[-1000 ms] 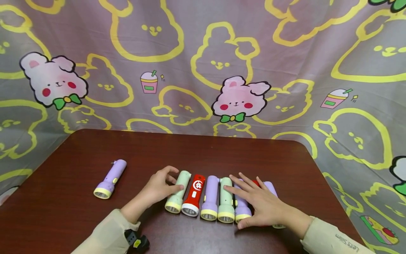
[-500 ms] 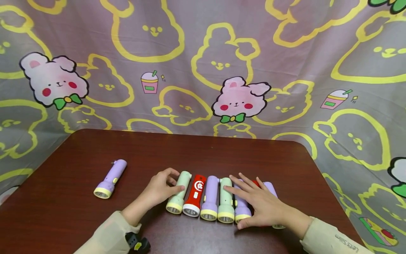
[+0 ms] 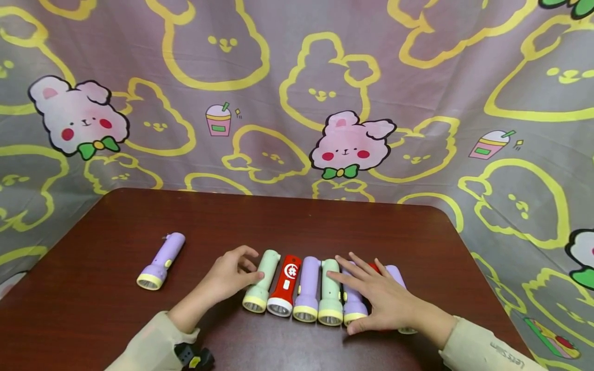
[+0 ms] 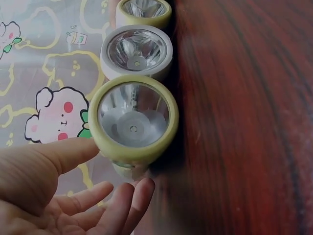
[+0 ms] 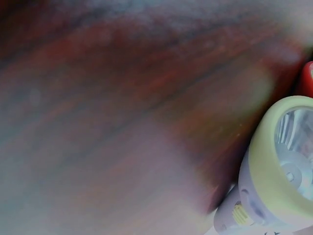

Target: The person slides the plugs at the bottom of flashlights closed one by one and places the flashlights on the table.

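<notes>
Several flashlights lie side by side in a row in the head view. At its left end is a pale green flashlight [image 3: 263, 278], then a red flashlight [image 3: 284, 283], a purple flashlight [image 3: 308, 288] and a second green flashlight [image 3: 331, 291]. My left hand [image 3: 228, 274] is beside the first green one, thumb at its side and fingers loosely bent; in the left wrist view the fingers [image 4: 115, 210] hold nothing. My right hand [image 3: 387, 299] rests spread over the row's right part, partly hiding another purple flashlight [image 3: 355, 304], a bit of red [image 3: 374, 267] and a purple one at the end [image 3: 396, 274].
One more purple flashlight [image 3: 162, 260] lies apart on the left of the brown table [image 3: 223, 221]. A patterned curtain [image 3: 260, 113] hangs behind the table and along its sides. A black device [image 3: 194, 356] is strapped at the left wrist.
Left hand first shifts the green and red flashlights very slightly to the right, then draws back a little to the left. The right hand stays where it was.
</notes>
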The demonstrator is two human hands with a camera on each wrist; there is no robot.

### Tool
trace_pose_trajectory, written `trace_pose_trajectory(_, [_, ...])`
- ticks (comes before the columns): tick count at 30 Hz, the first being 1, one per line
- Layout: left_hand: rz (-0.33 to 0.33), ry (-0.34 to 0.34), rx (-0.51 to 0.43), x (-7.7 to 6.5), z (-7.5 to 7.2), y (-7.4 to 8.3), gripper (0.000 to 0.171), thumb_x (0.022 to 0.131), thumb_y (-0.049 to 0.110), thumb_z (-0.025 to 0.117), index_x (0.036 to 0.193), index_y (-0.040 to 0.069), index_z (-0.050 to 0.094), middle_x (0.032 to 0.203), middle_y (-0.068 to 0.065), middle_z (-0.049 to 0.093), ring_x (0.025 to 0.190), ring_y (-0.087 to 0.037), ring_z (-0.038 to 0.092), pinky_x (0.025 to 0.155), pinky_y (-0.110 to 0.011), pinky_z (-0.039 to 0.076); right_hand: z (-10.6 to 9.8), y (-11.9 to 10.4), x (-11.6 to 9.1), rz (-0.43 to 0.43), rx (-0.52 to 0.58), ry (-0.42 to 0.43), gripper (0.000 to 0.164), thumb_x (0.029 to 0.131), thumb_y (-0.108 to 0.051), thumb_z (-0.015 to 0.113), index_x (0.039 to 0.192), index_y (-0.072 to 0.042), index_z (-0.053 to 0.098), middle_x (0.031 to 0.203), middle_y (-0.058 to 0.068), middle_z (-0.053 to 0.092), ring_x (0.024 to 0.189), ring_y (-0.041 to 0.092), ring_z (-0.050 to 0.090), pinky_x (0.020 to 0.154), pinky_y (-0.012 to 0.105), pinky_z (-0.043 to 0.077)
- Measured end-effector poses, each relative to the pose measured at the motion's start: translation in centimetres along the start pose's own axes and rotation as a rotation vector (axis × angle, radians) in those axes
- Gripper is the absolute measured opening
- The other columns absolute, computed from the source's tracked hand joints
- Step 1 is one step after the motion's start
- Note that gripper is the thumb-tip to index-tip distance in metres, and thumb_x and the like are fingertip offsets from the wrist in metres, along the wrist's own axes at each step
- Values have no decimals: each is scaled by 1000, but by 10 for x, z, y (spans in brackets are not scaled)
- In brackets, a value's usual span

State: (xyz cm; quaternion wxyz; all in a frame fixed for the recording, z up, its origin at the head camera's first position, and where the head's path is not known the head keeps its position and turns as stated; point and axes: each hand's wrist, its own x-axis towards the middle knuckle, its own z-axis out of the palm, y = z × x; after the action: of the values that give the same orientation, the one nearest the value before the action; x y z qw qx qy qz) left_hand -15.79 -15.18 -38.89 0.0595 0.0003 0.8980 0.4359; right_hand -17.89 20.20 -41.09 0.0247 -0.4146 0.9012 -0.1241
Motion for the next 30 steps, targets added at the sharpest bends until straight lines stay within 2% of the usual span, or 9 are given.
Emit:
trace_pose_trajectory(7, [37, -10, 2, -6, -13, -6, 42, 84, 14, 78, 121, 3, 61, 95, -8, 70, 76, -16, 64, 62, -30, 51, 1, 1, 0, -9, -5, 4, 102, 69, -82, 64, 155, -42, 28, 166, 1, 24, 151, 40, 22, 102, 82, 22])
trace_pose_trajectory(13, [62, 29, 69, -14, -33, -18, 42, 86, 19, 77, 121, 3, 60, 99, -9, 72, 85, -19, 66, 67, -30, 52, 0, 1, 1, -15, -3, 4, 101, 69, -81, 65, 155, -41, 28, 166, 1, 24, 151, 40, 22, 102, 82, 23])
trace_pose_trajectory(21, [114, 125, 157, -20, -66, -34, 42, 87, 19, 77, 120, -2, 60, 100, -15, 71, 84, -23, 66, 63, -28, 49, -2, 1, 1, -17, -5, 3, 102, 69, -80, 67, 155, -41, 29, 165, 2, 25, 151, 40, 23, 101, 82, 24])
trace_pose_trajectory(23, [107, 146, 182, -21, -75, -37, 42, 88, 19, 76, 120, -2, 59, 101, -16, 70, 85, -25, 67, 63, -29, 49, -2, 1, 1, -16, -7, 1, 102, 69, -80, 66, 155, -41, 28, 166, 1, 24, 151, 40, 22, 101, 82, 23])
trace_pose_trajectory(26, [93, 162, 224, -22, -88, -40, 42, 89, 20, 74, 122, -2, 59, 104, -18, 70, 88, -30, 68, 67, -33, 52, -2, 1, 1, -15, -6, -1, 102, 69, -81, 66, 155, -41, 28, 166, 1, 24, 151, 40, 22, 102, 82, 23])
trace_pose_trajectory(30, [80, 195, 250, -23, -100, -45, 42, 89, 19, 73, 122, -2, 59, 107, -22, 69, 94, -37, 68, 75, -46, 56, -2, 1, 1, -11, -3, -2, 102, 69, -81, 66, 155, -41, 28, 166, 1, 24, 151, 40, 22, 102, 82, 23])
